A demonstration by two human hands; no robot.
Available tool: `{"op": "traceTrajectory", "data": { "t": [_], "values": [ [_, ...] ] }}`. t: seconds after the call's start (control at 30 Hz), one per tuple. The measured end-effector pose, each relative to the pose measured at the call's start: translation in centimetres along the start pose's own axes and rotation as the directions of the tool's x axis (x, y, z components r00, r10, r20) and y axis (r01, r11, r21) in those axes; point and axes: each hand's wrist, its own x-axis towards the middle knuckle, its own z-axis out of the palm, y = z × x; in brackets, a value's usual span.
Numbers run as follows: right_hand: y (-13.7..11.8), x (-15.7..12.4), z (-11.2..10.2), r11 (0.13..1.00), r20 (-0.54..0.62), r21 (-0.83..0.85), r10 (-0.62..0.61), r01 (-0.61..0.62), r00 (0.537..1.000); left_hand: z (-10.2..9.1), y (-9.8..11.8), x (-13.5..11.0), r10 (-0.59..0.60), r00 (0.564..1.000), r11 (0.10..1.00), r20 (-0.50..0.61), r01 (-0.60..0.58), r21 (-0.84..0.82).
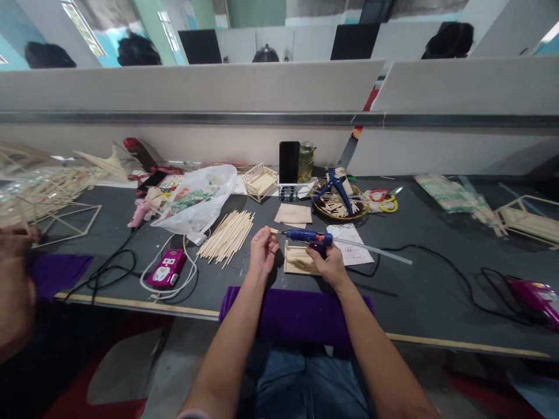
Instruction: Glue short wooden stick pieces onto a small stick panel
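My right hand (pixel 329 265) is wrapped round the handle of a blue hot glue gun (pixel 305 235), whose nozzle points left. A long clear glue stick (pixel 384 252) sticks out of its back end. Close to the nozzle, my left hand (pixel 263 250) pinches a small pale wooden stick (pixel 274 231), partly hidden by the fingers. Below the gun lies a small panel of wooden sticks (pixel 299 261), partly covered by my right hand. Left of my left hand, a pile of loose wooden sticks (pixel 227 237) is spread on the dark table.
A purple power strip (pixel 166 269) with a white cord and a plastic bag (pixel 198 198) lie left. Behind stand a stick-built frame (pixel 261 181), a phone (pixel 289 162) and a basket (pixel 340 212); scissors (pixel 386 199) lie right. A co-worker's arm (pixel 15 285) is at far left.
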Motion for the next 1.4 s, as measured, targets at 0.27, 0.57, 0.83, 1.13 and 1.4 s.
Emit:
{"op": "traceTrajectory", "data": {
  "t": [0.27, 0.57, 0.83, 1.13, 1.4],
  "values": [
    [0.2, 0.1, -0.1, 0.999, -0.001, -0.034, -0.008, 0.008, 1.0, 0.1, 0.0, -0.1, -0.011, 1.0, 1.0, -0.013, 0.011, 0.001],
    [0.1, 0.0, 0.0, 1.0, -0.015, -0.001, 0.006, -0.006, 1.0, 0.2, 0.1, -0.2, 0.009, 1.0, 1.0, 0.02, -0.009, 0.013],
    [-0.6, 0.3, -0.5, 0.99, -0.043, 0.125, 0.064, -0.058, 0.997, 0.4, -0.1, -0.2, 0.187, 0.982, 0.965, -0.028, -0.179, 0.192],
    [-1.4, 0.5, -0.8, 0.978, -0.052, 0.172, 0.131, -0.12, 0.99, 0.3, -0.8, -0.7, 0.616, 0.785, 0.604, 0.068, -0.525, 0.599],
    [-1.0, 0.4, -0.8, 0.979, -0.045, 0.149, 0.146, -0.138, 0.988, 1.4, -0.3, -1.7, 0.607, 0.794, 0.66, 0.013, -0.514, 0.548]
  ]
}}
